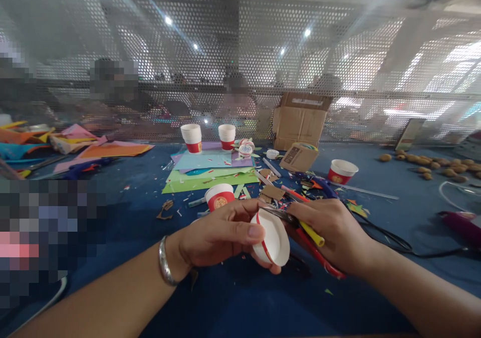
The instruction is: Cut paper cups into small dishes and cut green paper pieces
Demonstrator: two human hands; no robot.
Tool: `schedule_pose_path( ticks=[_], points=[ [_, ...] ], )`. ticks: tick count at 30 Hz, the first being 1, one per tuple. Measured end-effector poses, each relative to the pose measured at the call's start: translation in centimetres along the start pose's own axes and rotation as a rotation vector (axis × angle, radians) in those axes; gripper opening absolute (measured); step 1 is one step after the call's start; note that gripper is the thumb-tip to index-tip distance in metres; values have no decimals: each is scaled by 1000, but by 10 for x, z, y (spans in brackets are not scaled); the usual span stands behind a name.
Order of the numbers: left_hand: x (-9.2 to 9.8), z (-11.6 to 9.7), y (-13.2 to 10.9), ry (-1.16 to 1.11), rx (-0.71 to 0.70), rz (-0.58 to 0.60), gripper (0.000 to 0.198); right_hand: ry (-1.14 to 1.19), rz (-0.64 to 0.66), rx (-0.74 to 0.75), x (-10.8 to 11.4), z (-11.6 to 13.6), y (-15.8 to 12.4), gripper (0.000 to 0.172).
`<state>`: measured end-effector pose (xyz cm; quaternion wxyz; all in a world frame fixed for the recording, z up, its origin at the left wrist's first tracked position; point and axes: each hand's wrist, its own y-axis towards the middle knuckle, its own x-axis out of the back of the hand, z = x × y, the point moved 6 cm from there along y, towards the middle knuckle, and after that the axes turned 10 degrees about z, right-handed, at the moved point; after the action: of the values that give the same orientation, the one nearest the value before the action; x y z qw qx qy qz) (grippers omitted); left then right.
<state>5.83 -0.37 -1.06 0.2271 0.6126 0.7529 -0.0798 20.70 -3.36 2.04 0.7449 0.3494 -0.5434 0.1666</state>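
My left hand (221,232) is closed around a small white paper cup with a red band (273,240), held on its side with the bottom facing me. My right hand (330,232) grips scissors with red and yellow handles (311,240), and their blades touch the cup's rim near the top. A silver bangle (165,260) sits on my left wrist. Both hands hover just above the blue table (240,303).
Several more red-and-white paper cups (220,196) stand on the table, with coloured paper sheets (210,170), cardboard boxes (300,122), paper scraps, a black cable (394,242) and a purple tool (462,225) at right. A perforated metal screen runs behind, with people beyond it.
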Motion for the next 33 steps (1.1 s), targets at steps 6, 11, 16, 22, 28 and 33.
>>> schedule_pose_path(
  ticks=[6, 11, 16, 22, 28, 33],
  points=[
    [-2, -1, 0, -17, 5, -4, 42, -30, -18, 15, 2, 0, -1, 16],
    [-1, -2, 1, -23, -4, -41, 40, -64, -28, 7, 3, -2, -1, 18],
    [2, -2, 1, -16, 16, -68, 37, -34, -107, -82, 3, -9, 1, 24],
    [18, -41, -16, 139, -76, -204, 39, -118, 48, -524, -4, -47, 3, 43],
    [52, -73, -43, 294, -123, -605, 32, -333, 464, -654, -19, -58, 4, 44],
    [59, -77, -48, 709, -78, -829, 25, -316, 543, -624, -27, -55, 3, 38]
  ],
)
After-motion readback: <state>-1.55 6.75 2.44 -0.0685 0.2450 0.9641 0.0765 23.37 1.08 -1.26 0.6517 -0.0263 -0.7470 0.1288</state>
